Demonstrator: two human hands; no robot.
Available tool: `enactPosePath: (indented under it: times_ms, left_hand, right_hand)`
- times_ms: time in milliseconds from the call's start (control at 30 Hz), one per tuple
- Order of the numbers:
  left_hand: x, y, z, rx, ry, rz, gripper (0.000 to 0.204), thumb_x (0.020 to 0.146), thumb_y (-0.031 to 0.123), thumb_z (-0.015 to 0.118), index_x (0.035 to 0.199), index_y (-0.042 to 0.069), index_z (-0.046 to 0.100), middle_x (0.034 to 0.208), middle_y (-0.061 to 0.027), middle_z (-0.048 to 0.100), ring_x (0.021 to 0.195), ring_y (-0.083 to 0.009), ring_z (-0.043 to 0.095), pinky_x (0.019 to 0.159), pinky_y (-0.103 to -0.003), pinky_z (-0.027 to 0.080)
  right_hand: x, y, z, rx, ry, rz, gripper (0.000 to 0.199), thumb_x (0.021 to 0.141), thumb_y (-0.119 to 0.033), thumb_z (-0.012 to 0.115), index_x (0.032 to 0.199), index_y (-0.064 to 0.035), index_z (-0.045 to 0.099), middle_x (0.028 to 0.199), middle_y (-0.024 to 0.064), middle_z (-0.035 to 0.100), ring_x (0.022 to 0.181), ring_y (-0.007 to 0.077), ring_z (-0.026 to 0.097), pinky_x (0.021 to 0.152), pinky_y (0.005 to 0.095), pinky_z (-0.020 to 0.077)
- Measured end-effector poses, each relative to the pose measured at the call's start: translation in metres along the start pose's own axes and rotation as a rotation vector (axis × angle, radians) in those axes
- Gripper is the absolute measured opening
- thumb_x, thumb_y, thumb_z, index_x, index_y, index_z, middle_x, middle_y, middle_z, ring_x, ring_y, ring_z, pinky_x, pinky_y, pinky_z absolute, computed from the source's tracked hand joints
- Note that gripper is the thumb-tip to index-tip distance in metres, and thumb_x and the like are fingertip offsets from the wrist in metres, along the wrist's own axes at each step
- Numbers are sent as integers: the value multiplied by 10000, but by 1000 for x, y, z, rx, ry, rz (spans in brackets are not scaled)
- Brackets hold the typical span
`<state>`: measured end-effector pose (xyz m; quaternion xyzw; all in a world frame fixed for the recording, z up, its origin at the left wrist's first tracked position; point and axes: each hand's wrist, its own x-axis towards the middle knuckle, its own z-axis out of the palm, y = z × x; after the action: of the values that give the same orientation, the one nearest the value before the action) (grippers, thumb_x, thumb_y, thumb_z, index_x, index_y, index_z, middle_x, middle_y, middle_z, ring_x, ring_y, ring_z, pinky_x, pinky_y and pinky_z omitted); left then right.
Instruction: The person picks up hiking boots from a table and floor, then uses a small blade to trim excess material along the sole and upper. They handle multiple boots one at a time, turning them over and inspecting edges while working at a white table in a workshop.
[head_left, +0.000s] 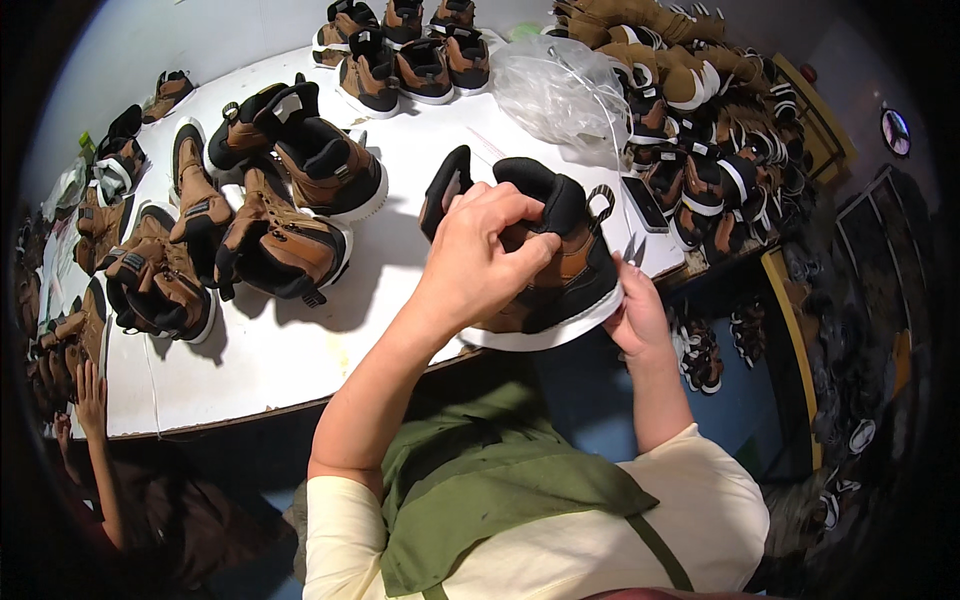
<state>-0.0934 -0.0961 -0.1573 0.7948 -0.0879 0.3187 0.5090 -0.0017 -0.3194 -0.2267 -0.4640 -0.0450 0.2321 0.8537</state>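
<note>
I hold a brown and black boot [560, 270] with a white sole above the near edge of the white table [270, 370]. My left hand [480, 260] reaches into the boot's opening from above, fingers pinched on the black padded collar. Below the sole at the heel end, my right hand [635, 315] grips the boot. Its black tongue [445, 190] sticks up to the left.
Several matching boots [270, 220] lie in a heap on the table's left and more stand at the back [410, 55]. A crumpled clear plastic bag [560, 90], a dark phone [645, 203] and small snips [632, 250] sit right. Stacked boots [700, 120] fill a rack. Another person's hand [90, 395] rests at the left edge.
</note>
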Motion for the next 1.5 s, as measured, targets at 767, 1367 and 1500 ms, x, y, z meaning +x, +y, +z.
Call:
enactPosePath:
  times_ms: [767,1367,1500]
  left_hand:
    - [2,-45,-14,-376,-397,-187,181,880,63,560,1042,-9,596,960,-39,549,906,-129,518,834,-265,419]
    - [-3,-54,-5,-487,-375,-292,269,843,15,605,1108,-8,563,1027,-36,566,961,-117,516,862,-261,429]
    - [-2,-55,-5,-496,-390,-314,264,840,12,602,1101,-3,565,1021,-34,568,956,-113,521,854,-259,433]
  right_hand:
    - [24,-31,66,-806,-556,-244,182,867,-129,648,982,11,637,855,-27,594,764,28,506,686,186,407]
    - [14,-19,60,-1262,-585,-611,194,763,-100,715,898,4,621,798,45,535,615,112,468,563,247,393]
    - [20,-19,55,-1185,-599,-547,146,802,-91,674,892,10,618,778,37,521,609,99,438,554,234,361]
